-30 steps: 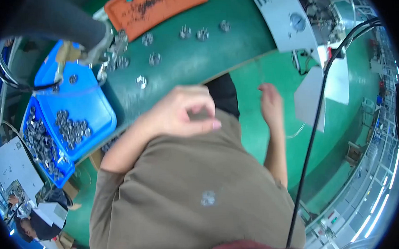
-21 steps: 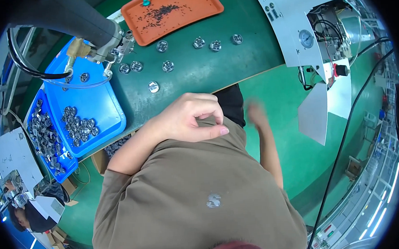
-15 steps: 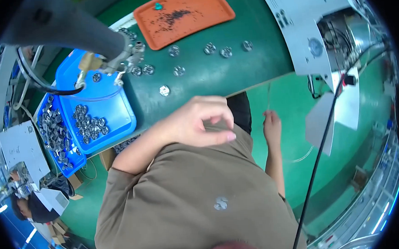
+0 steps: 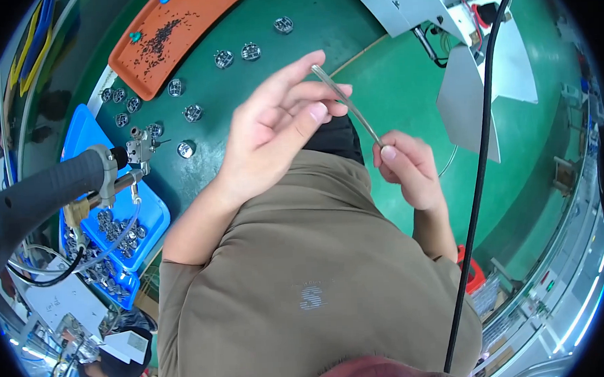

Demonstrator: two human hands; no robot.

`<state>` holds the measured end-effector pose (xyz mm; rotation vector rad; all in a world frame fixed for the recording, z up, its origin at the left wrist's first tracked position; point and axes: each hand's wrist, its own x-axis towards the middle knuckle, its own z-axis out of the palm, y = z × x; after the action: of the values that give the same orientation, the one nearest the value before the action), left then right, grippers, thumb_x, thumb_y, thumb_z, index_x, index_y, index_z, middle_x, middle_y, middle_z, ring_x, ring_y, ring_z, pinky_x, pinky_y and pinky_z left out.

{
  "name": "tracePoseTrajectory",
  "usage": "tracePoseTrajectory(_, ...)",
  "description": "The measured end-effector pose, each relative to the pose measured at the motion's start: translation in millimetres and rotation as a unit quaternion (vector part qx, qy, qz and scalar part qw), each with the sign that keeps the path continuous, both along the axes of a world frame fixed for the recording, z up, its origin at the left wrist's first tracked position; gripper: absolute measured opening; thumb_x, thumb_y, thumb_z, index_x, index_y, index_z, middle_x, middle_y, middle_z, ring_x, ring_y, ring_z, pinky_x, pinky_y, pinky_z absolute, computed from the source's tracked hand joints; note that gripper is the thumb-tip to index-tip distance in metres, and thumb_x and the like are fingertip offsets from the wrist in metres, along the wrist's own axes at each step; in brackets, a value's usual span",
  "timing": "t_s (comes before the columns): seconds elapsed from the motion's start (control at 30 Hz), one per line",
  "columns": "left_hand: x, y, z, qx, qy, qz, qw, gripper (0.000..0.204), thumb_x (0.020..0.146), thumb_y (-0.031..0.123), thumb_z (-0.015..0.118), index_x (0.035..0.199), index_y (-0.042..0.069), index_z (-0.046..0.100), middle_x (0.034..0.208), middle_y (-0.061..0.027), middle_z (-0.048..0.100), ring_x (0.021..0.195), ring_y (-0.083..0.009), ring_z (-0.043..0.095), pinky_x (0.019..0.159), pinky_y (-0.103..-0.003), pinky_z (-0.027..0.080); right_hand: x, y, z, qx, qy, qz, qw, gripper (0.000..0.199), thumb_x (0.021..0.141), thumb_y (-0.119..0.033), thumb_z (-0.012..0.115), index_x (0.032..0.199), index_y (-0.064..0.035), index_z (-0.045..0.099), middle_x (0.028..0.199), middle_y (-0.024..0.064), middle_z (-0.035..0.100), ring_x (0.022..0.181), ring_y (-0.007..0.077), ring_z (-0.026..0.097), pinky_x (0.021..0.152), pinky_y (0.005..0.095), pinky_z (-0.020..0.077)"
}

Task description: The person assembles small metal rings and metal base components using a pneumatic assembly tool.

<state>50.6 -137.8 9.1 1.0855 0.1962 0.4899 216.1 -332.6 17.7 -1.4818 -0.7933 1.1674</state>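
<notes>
My right hand (image 4: 410, 169) pinches the lower end of a thin, shiny rod-like tube (image 4: 359, 115) between thumb and fingers. The tube slants up and left in front of my body. Its far tip lies by the index fingertip of my left hand (image 4: 271, 125). That hand is open, index finger stretched out, the other fingers loosely bent beside the tube. Whether they touch it I cannot tell. On the green table left of my left hand lie small round metal-and-clear parts, the nearest being one bright round part (image 4: 186, 149).
An orange tray (image 4: 204, 19) holds tiny dark pieces and two small coloured caps. Blue trays (image 4: 154, 208) of small parts stand at the left, under a dark jointed arm (image 4: 49, 188) with metal fittings. A grey machine (image 4: 381, 3) is at far right; a black cable (image 4: 481, 158) hangs down.
My right hand has come up from low at the right with the tube in it. The left hand has risen and its fingers have spread. The view has swung to the right.
</notes>
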Motion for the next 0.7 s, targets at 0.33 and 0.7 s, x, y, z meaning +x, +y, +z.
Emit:
tracePoseTrajectory(0.33, 4, 2, 7, 0.07, -0.051, 0.102, 0.991, 0.021, 0.1, -0.005, 0.059, 0.121, -0.004, 0.058, 0.116, -0.0214, 0.071, 0.107, -0.0204, 0.07, 0.095, -0.033, 0.057, 14, 15, 10, 0.007, -0.099, 0.044, 0.994, 0.016, 0.102, -0.009, 0.054, 0.096, -0.0021, 0.067, 0.057, -0.0008, 0.045, 0.051, 0.0075, 0.04, 0.049, 0.0275, 0.0295)
tracePoseTrajectory(0.7, -2, 18, -13, -0.123, 0.028, 0.007, 0.992, 0.022, 0.1, 0.004, 0.064, 0.12, -0.003, 0.06, 0.102, -0.0145, 0.073, 0.078, -0.0112, 0.065, 0.079, -0.028, 0.056, -9, 18, -26, 0.11, -0.551, 0.006, 0.827, 0.013, 0.091, -0.008, 0.069, 0.103, -0.0061, 0.066, 0.071, 0.0089, 0.062, 0.057, 0.0293, 0.061, 0.051, 0.04, 0.0478)
